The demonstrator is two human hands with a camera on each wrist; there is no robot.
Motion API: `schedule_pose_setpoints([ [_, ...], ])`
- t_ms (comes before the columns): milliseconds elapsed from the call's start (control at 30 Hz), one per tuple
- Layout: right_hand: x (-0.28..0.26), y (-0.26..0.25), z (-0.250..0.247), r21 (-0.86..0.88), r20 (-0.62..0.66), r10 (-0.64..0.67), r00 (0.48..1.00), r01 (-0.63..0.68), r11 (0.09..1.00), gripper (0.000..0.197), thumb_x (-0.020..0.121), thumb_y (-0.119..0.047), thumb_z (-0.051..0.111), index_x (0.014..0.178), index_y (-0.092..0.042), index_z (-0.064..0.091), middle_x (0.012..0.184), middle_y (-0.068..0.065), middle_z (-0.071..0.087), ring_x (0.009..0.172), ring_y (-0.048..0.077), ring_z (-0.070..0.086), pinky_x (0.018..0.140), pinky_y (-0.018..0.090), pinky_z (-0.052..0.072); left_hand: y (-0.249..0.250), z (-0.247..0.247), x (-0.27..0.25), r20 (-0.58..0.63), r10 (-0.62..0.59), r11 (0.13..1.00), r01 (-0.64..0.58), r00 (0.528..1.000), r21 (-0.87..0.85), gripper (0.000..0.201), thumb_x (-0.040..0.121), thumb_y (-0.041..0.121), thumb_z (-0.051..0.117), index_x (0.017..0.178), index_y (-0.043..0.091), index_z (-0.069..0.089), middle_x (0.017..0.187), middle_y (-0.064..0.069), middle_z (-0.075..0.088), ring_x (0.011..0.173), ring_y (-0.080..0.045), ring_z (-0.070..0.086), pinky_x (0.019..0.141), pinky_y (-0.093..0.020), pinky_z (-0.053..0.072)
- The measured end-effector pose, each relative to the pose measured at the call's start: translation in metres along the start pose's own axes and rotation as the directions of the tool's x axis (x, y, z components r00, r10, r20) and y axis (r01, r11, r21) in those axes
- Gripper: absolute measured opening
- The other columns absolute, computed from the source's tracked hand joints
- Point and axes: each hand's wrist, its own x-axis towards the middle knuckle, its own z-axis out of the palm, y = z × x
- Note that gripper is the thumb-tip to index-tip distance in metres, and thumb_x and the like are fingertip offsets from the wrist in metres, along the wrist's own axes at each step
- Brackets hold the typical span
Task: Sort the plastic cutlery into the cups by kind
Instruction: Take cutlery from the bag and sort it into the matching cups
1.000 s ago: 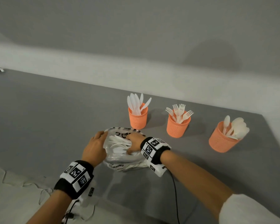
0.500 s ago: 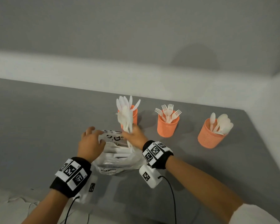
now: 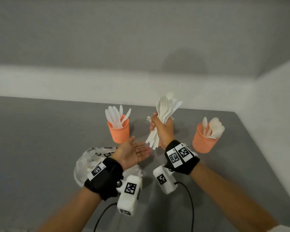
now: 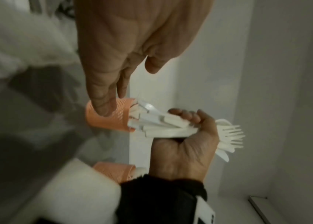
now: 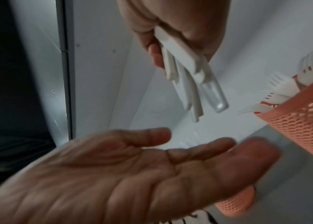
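My right hand [image 3: 162, 129] grips a mixed bundle of white plastic cutlery [image 3: 166, 109] upright above the table, handles pointing down-left. That fist and bundle [image 4: 163, 125] also show in the left wrist view. My left hand [image 3: 132, 152] lies open, palm up, just below the handle ends [image 5: 192, 84], holding nothing. An orange cup of knives [image 3: 119, 129] stands left of the bundle. The orange cup of spoons [image 3: 205, 139] stands to the right. A third orange cup with forks [image 5: 303, 121] sits behind my right hand, mostly hidden in the head view.
A crumpled clear plastic bag [image 3: 89, 163] lies on the grey table [image 3: 40, 139] under my left wrist. A white wall [image 3: 107, 82] borders the table at the back and right. Black cables [image 3: 189, 198] run from the wrist cameras toward me.
My right hand lifted the cutlery bundle out of the bag and carried it up and right. My left hand let go of the bag and turned palm up beneath the bundle.
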Motion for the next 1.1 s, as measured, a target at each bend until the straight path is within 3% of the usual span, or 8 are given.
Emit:
schedule_pose_setpoints([
  [100,-0.006,0.006,-0.006,-0.009,-0.027,-0.027,0.999,0.027,1.000,0.022,0.083,-0.007,0.059,0.068,-0.022,0.058,0.047,-0.006,0.048,0.045,0.012,0.044,0.055,0.030,0.039,-0.013,0.022,0.009,0.059,-0.067,0.993,0.072,0.996,-0.089,0.052,0.101,0.037,0.024,0.095,-0.006,0.053,0.093,-0.022,0.060,0.089,-0.032,0.056,0.087,-0.040,0.048],
  [233,-0.010,0.015,-0.015,0.007,-0.112,-0.006,0.994,0.007,1.000,0.012,0.083,-0.010,0.065,0.085,0.000,0.058,0.048,0.001,0.049,0.044,0.014,0.046,0.052,0.026,0.044,-0.023,0.046,0.014,0.161,-0.073,0.995,0.082,0.984,-0.054,0.041,0.101,0.019,0.024,0.089,0.001,0.058,0.066,-0.013,0.069,0.064,-0.023,0.067,0.054,-0.029,0.057],
  [367,-0.008,0.015,-0.029,0.074,-0.123,0.116,0.986,-0.108,0.991,0.027,0.085,-0.014,0.064,0.105,0.001,0.055,0.042,-0.003,0.041,0.035,0.009,0.035,0.037,0.019,0.035,-0.033,0.054,0.019,0.148,-0.080,0.991,0.063,0.986,0.122,0.034,0.100,0.016,0.027,0.089,0.005,0.058,0.078,-0.010,0.065,0.068,-0.020,0.065,0.054,-0.025,0.057],
  [500,-0.009,0.006,-0.042,-0.039,-0.113,0.133,0.985,-0.138,0.990,0.016,0.087,-0.016,0.062,0.074,-0.011,0.056,0.042,-0.002,0.036,0.031,0.006,0.031,0.035,0.016,0.030,-0.028,0.049,0.025,0.119,0.106,0.930,-0.141,0.987,0.339,0.027,0.093,0.010,0.034,0.085,0.010,0.060,0.080,-0.005,0.061,0.069,-0.014,0.060,0.060,-0.024,0.053],
  [600,-0.008,0.005,-0.049,-0.183,-0.076,0.131,0.988,-0.143,0.973,0.013,0.089,-0.013,0.059,0.078,-0.007,0.058,0.042,-0.003,0.041,0.033,0.006,0.036,0.036,0.018,0.032,-0.014,0.055,0.024,0.259,0.252,0.847,-0.342,0.932,0.407,0.019,0.093,0.023,0.044,0.086,0.013,0.058,0.078,-0.004,0.061,0.074,-0.014,0.059,0.068,-0.021,0.051],
  [700,-0.012,0.009,-0.041,-0.335,-0.006,0.150,0.989,-0.143,0.931,0.014,0.093,-0.011,0.046,0.097,0.000,0.055,0.043,-0.003,0.039,0.028,0.003,0.034,0.033,0.017,0.030,-0.008,0.064,0.031,0.298,0.296,0.778,-0.410,0.907,0.476,0.031,0.084,0.033,0.061,0.101,0.008,0.056,0.085,-0.019,0.055,0.068,-0.024,0.054,0.056,-0.022,0.053],
  [833,-0.019,0.007,-0.040,-0.465,0.124,0.174,0.977,-0.098,0.880,0.017,0.095,-0.009,0.041,0.083,-0.006,0.052,0.047,0.006,0.037,0.026,0.003,0.034,0.035,0.018,0.031,-0.010,0.068,0.047,0.246,0.346,0.777,-0.423,0.906,0.467,0.053,0.069,0.036,0.075,0.101,-0.004,0.060,0.076,-0.024,0.060,0.055,-0.030,0.051,0.038,-0.024,0.043],
  [1100,-0.017,-0.003,-0.080,-0.294,0.499,0.633,0.591,-0.572,0.766,0.015,0.075,-0.028,0.055,0.078,-0.014,0.056,0.064,0.001,0.069,0.040,0.006,0.052,0.041,0.016,0.043,-0.004,0.069,0.058,0.387,0.178,0.850,-0.340,0.905,0.403,0.033,0.079,0.034,0.067,0.095,0.007,0.060,0.080,-0.001,0.069,0.073,-0.019,0.060,0.060,-0.027,0.051],
])
